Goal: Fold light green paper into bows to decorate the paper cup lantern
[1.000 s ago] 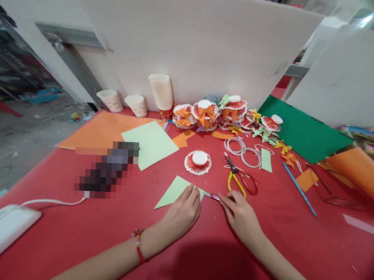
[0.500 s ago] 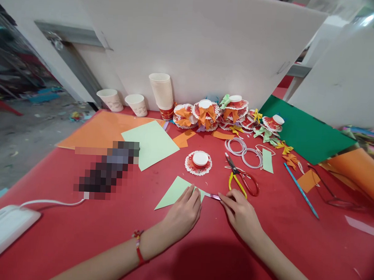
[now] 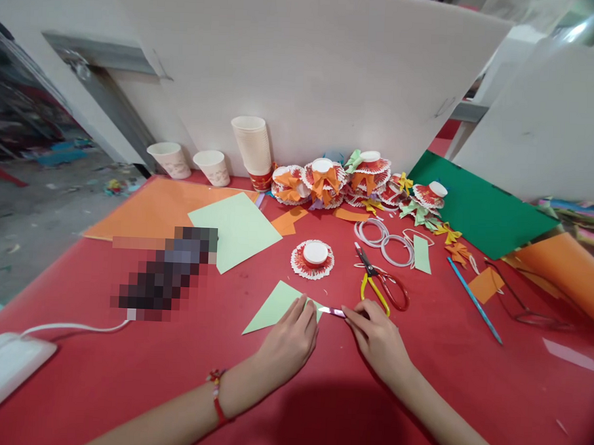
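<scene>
Now, left hand (image 3: pixel 291 334) over green paper (image 3: pixel 270 308), grip unclear, right hand (image 3: pixel 378 332) grasping knife (image 3: pixel 337 312), blade (image 3: pixel 325 310) at paper's edge

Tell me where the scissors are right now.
In the head view, the scissors lie right of centre on the red table, just beyond the right hand, with the white rings behind them and a frilled paper cup to their left.

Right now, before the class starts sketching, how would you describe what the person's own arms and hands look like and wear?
The left hand and right hand are ungloved, and no sleeves show on the visible forearms. A thin red beaded bracelet circles the left wrist; none shows on the right.
</scene>
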`<state>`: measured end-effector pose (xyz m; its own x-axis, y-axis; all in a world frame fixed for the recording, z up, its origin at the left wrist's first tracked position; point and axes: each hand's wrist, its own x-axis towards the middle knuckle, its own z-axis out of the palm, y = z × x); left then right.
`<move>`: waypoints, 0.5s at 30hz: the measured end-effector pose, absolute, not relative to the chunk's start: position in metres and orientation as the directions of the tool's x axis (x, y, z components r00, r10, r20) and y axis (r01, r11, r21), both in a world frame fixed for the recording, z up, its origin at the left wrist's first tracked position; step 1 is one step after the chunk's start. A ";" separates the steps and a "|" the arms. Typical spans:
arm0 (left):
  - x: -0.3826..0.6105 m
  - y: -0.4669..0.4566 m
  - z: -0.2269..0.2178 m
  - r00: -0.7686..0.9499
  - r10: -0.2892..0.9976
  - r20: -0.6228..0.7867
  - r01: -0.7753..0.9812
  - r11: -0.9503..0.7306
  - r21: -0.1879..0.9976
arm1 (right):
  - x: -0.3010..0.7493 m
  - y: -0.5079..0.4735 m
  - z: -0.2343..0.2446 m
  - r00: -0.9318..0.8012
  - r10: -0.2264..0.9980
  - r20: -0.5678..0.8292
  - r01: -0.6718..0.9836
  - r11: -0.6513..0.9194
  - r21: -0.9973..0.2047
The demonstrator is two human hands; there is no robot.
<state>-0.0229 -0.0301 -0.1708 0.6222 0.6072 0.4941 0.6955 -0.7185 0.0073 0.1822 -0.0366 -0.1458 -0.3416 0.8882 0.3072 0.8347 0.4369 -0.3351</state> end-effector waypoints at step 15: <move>-0.029 -0.030 -0.164 0.606 0.663 0.439 0.680 -0.718 0.146 | 0.199 -0.029 -0.144 -0.303 0.903 0.306 0.772 0.420 -0.477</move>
